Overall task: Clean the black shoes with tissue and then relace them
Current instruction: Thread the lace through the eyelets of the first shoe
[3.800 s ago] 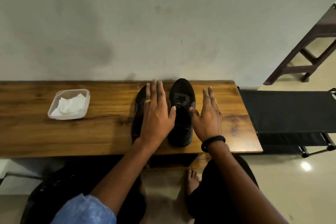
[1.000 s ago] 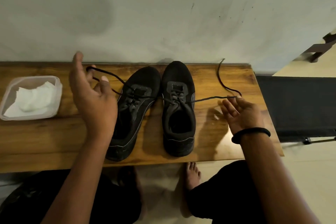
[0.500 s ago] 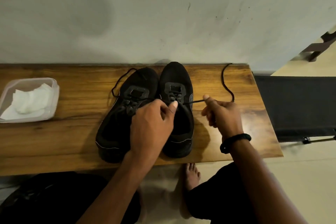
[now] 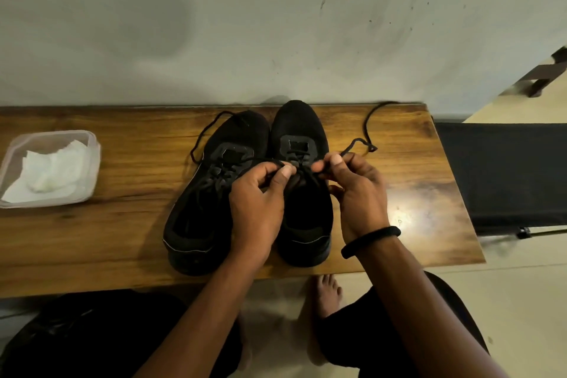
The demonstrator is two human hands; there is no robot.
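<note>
Nearest, at six o'clock, a bare foot [image 4: 328,291] rests on the pale floor between the person's dark-clothed legs. Both forearms reach forward over the near edge of the wooden table [image 4: 122,239]; the right wrist wears a black band [image 4: 369,241].

Above the centre of the table, the left hand [image 4: 260,193] is closed, thumb and forefinger pinching a black lace [image 4: 356,144] over the opening of the right shoe [image 4: 302,132]. Just at its three o'clock, the right hand [image 4: 357,187] is likewise closed, pinching the same lace between thumb and forefinger; the two thumbs are close together, nearly touching. From the right hand the lace runs out toward one o'clock and curls along the table to its far edge.

The two black shoes stand side by side, touching near the toes, heels toward the person. The left shoe [image 4: 221,169] is angled, its heel swung toward seven o'clock, and its loose lace [image 4: 208,129] loops off at eleven o'clock.

Well apart at nine o'clock, a clear plastic tub [image 4: 92,163] holds white tissue [image 4: 52,172].

Beyond the table rises a plain grey wall [image 4: 276,24].
</note>
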